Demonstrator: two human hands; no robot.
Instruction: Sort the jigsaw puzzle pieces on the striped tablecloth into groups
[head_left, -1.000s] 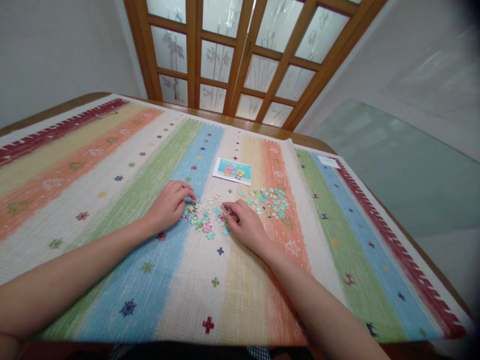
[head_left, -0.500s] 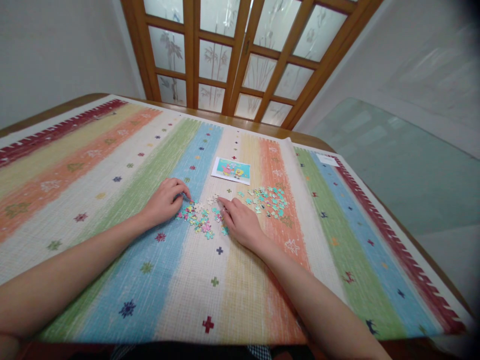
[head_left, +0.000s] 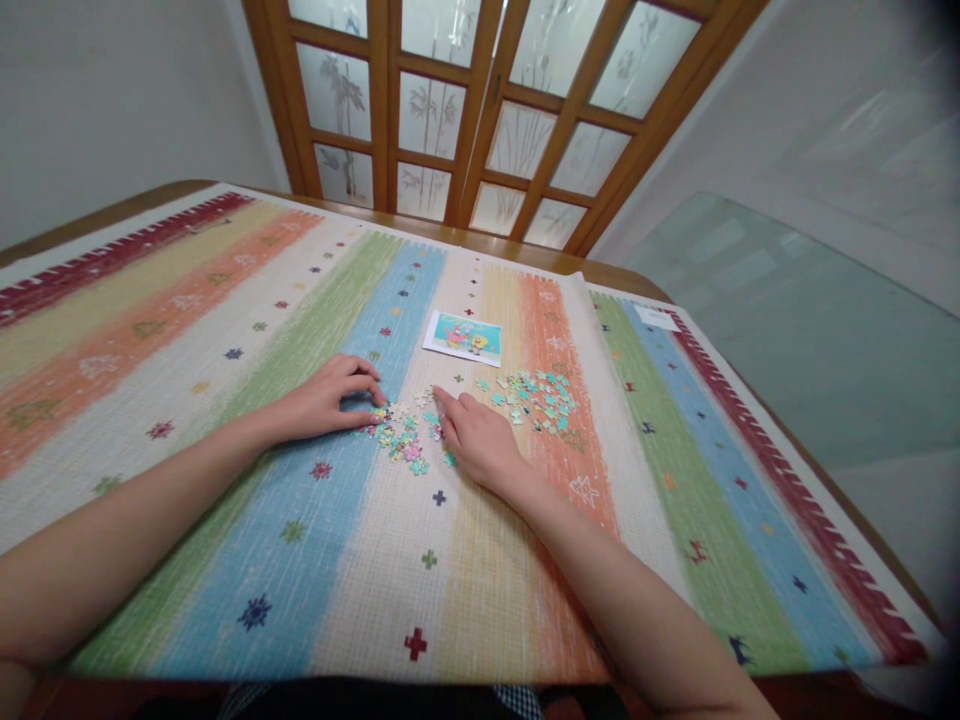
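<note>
Small jigsaw pieces [head_left: 403, 440] in pink, yellow and teal lie in a loose heap on the striped tablecloth. My left hand [head_left: 339, 397] rests at the heap's left edge, thumb and fingers spread apart, fingertips at the outer pieces. On the heap's right side is my right hand [head_left: 478, 436], index finger stretched forward to some pale pieces [head_left: 424, 396] and the other fingers bent. I see nothing held in it, though its palm side is hidden. A second group of mostly teal pieces [head_left: 551, 400] is spread to the right of this hand.
A small picture card [head_left: 465, 338] with cartoon figures lies beyond the pieces. The striped tablecloth [head_left: 300, 600] covers the table. A white label [head_left: 655, 317] is near the far right corner. Behind stand wooden doors [head_left: 382, 110] with glass panes.
My left thumb has moved away from the fingers, so that hand is wider apart at the heap's edge. My right hand has shifted only slightly.
</note>
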